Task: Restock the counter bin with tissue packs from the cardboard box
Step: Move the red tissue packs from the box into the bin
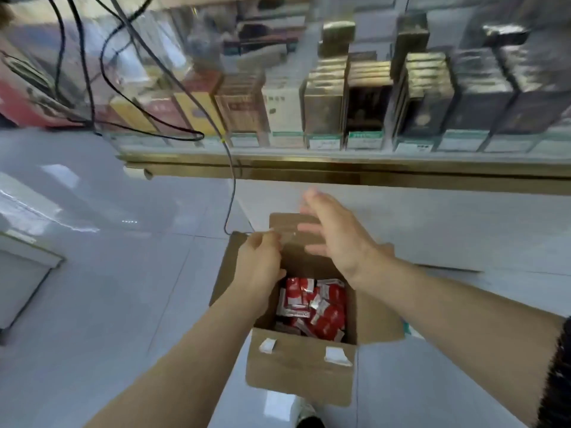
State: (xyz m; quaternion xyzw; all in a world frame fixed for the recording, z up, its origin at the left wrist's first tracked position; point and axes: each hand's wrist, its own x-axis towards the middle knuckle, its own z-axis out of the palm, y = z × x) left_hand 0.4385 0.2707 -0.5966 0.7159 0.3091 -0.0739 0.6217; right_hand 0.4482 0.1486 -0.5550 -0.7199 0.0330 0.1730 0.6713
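2 hands are at the cardboard box [296,369], which sits on the pale tiled floor [123,288] in front of a glass display case [340,112] of small upright cartons, with a dark cable [232,186] hanging down just beyond it. The box is already open: its near flap lies folded toward the camera with 2 scraps of white tape on it, and the far flap [282,222] stands up behind. Inside, a loose heap of red-and-white tissue packs [312,307] covers the bottom, well below the rim. The left hand [259,264] has its grip closed on the box's rim at the far left corner, fingers curled over the cardboard edge; something clear and shiny, perhaps tape, shows just beside the fingertips, too blurred to be sure. The right hand [336,236] hovers over the far flap with its grip open, fingers spread and holding nothing. No pack is in either hand, and the counter bin is not in view, so its fill cannot be judged. My reading is that the task is at its very start: the opening is nearly done, while all the picking, carrying and restocking is left.
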